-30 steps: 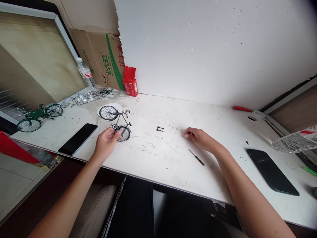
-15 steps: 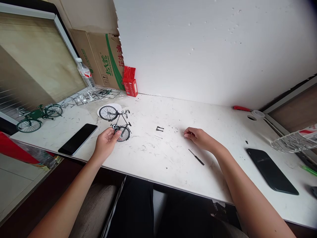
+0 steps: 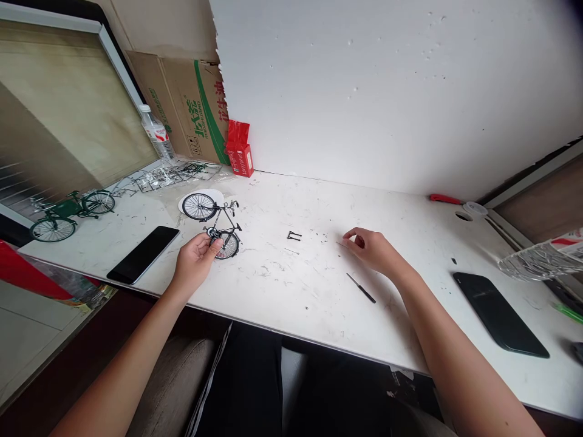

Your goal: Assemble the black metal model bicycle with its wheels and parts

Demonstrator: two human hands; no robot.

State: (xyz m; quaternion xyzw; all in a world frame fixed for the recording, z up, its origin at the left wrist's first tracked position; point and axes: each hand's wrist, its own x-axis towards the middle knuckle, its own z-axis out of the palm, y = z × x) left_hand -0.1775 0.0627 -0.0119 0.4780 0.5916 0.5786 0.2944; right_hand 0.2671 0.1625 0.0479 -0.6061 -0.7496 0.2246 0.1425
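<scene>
My left hand [image 3: 197, 261] is closed on a black model bicycle [image 3: 218, 213], gripping it by the wheel nearer me, thumb over the hub. The bicycle lies tilted above the tabletop. Over to the right, my right hand [image 3: 364, 244] hovers low, thumb and forefinger pinched; a thin line shows at the fingertips, too fine to name. Tiny dark bits [image 3: 321, 235] are scattered just left of these fingers. Between the hands lie a small black frame-shaped part [image 3: 294, 235] and a thin pin-like piece [image 3: 292, 251]. A small screwdriver-like tool [image 3: 361, 288] rests below my right hand.
A phone [image 3: 144, 255] and a green model bicycle [image 3: 71, 212] are at left. Behind them lie parts frames [image 3: 168, 176], a bottle [image 3: 157, 132], a cardboard box [image 3: 180, 109] and a red box [image 3: 240, 152]. Another phone [image 3: 501, 314] and a red-handled tool [image 3: 446, 198] are at right.
My right hand has lifted slightly and shifted a little to the right, its fingertips still together. My left hand and the bicycle have stayed in place.
</scene>
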